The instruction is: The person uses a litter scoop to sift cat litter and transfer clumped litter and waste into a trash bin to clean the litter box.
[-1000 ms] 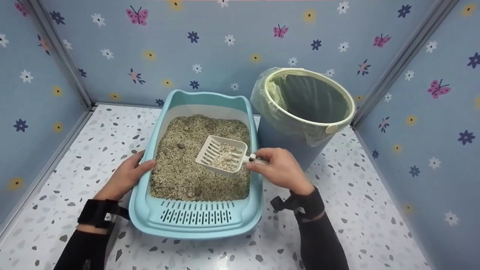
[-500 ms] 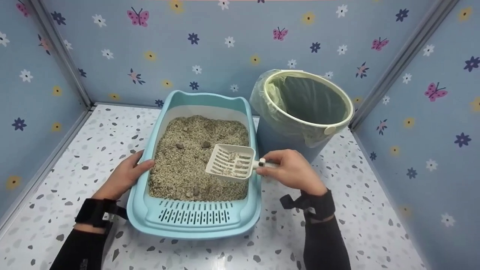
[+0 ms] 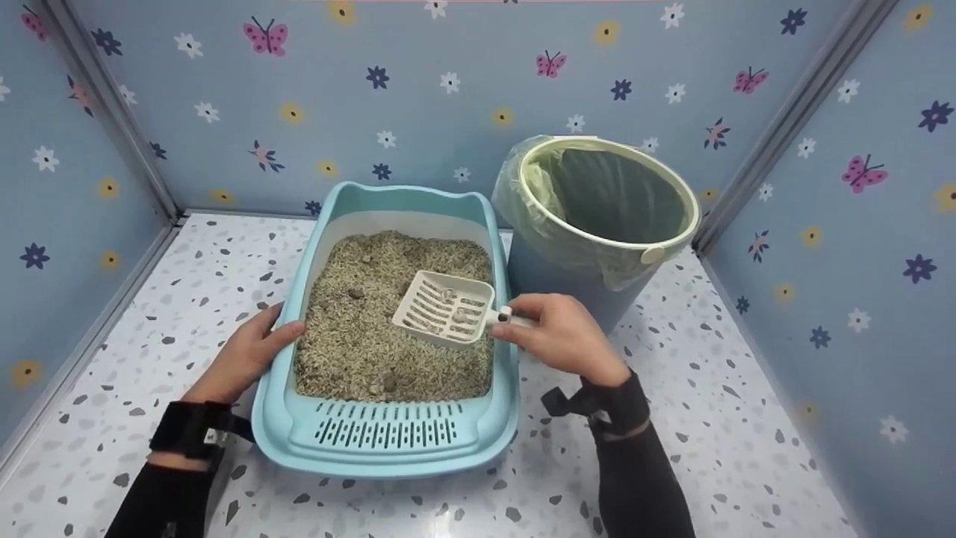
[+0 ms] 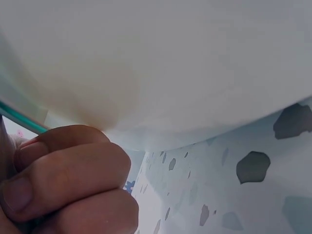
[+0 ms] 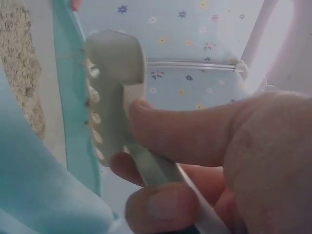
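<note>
A blue litter box [image 3: 388, 457] holds grainy tan litter [image 3: 373, 321] with a few dark clumps. My left hand [image 3: 250, 351] grips its left rim, thumb over the top; in the left wrist view the curled fingers [image 4: 73, 180] show below the rim, against the white outer wall. My right hand [image 3: 560, 336] holds a white slotted litter scoop [image 3: 407, 317] by its handle, thumb pressed along it in the right wrist view. The scoop's head is over the right half of the litter, with a few small bits lying on its slots.
A blue-grey trash bin [image 3: 567, 276] with a pale rim and a translucent liner [image 3: 515, 187] stands just right of the litter box. Panels with flower and butterfly prints [image 3: 418, 104] enclose the speckled white surface [image 3: 717, 418] at the back and both sides.
My right hand with the scoop moved right, then back left. Most of the litter heaped on the scoop has dropped through, leaving a few bits. The left hand stays on the rim.
</note>
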`<state>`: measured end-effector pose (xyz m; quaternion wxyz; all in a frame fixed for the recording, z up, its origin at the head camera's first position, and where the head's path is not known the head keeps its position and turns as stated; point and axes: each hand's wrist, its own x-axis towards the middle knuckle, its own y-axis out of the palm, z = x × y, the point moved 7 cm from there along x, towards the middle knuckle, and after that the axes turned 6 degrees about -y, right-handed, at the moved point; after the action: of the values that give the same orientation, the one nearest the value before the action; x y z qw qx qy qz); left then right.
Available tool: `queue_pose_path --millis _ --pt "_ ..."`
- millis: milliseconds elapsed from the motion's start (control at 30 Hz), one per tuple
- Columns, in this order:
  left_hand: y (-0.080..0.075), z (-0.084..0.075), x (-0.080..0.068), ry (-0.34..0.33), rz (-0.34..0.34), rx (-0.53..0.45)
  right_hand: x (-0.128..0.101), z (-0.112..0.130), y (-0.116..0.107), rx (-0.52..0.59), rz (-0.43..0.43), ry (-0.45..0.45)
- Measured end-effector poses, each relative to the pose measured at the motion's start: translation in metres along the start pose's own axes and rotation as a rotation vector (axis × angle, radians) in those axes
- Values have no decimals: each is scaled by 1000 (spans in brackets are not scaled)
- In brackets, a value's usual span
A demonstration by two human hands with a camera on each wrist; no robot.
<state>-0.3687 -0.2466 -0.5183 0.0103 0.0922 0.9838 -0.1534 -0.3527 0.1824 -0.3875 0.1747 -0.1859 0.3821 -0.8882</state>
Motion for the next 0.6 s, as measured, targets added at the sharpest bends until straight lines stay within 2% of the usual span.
queue_pose_path --millis 133,267,433,600 --pt "-1 1 -1 -4 -6 -2 -3 2 -4 -53 1 -15" --pt "-2 0 1 -7 -17 15 3 3 2 -33 25 -10" --pt "0 -2 4 4 -20 21 -1 0 -7 -45 -28 29" --pt "0 0 2 -6 -23 21 0 -4 -2 -44 -2 23"
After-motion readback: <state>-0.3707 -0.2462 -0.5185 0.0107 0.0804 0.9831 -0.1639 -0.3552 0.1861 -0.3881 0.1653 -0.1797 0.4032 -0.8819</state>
